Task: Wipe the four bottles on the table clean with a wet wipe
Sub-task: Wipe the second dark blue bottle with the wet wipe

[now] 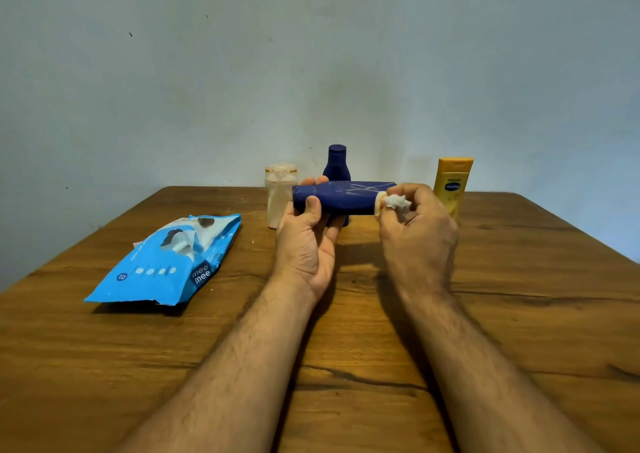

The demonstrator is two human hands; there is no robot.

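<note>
My left hand [306, 241] grips a dark blue bottle [346, 198] by its cap end and holds it sideways above the table. My right hand [417, 225] pinches a crumpled white wet wipe [398, 203] against the bottle's right end. Behind them stand a second dark blue bottle [336, 163], a pale pink bottle [280, 196] with a clear cap, and a yellow lotion bottle [452, 186] at the right, all upright near the table's far edge.
A blue pack of wet wipes [166, 265] lies on the wooden table [519, 314] to the left of my hands, its flap open with a wipe sticking out. A pale wall rises right behind the table's far edge.
</note>
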